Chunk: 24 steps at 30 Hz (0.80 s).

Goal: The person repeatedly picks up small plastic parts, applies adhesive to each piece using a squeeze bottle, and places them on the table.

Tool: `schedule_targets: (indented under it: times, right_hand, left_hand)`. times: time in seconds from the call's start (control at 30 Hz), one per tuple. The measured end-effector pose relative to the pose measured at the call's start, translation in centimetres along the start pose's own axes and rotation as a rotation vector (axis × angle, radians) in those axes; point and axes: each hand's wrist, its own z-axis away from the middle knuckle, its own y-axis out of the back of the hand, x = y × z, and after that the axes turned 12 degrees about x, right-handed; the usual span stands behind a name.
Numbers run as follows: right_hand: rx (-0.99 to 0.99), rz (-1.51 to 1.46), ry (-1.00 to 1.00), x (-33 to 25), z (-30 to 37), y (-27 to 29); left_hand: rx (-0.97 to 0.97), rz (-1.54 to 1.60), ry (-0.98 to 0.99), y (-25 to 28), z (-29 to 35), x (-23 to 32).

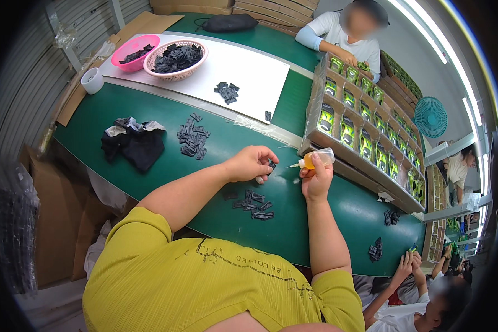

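Observation:
My left hand [253,163] pinches a small black plastic part [271,165] above the green table [232,221]. My right hand [317,178] grips a small clear glue bottle [318,159] with an orange cap end, its thin nozzle pointing left toward the black part, a short gap away. Just below the hands lies a small cluster of black parts [253,200]. A bigger heap of the same black parts [192,136] sits further left on the table.
A black and white cloth [134,141] lies left. On a white board [243,69] are two pink baskets [174,58] of black parts. Cardboard trays of green packaged items [365,124] run along the right. Other people sit across and at the lower right.

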Motion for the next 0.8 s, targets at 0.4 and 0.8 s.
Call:
schedule_targets:
  times: [0.4, 0.8]
  right_hand:
    - [-0.022, -0.032, -0.007, 0.26, -0.09, 0.36]
    - [-0.038, -0.028, -0.01, 0.02, 0.09, 0.21]
  left_hand:
    - [-0.009, -0.012, -0.036, 0.09, 0.12, -0.34]
    - [-0.039, -0.037, -0.039, 0.28, 0.24, -0.12]
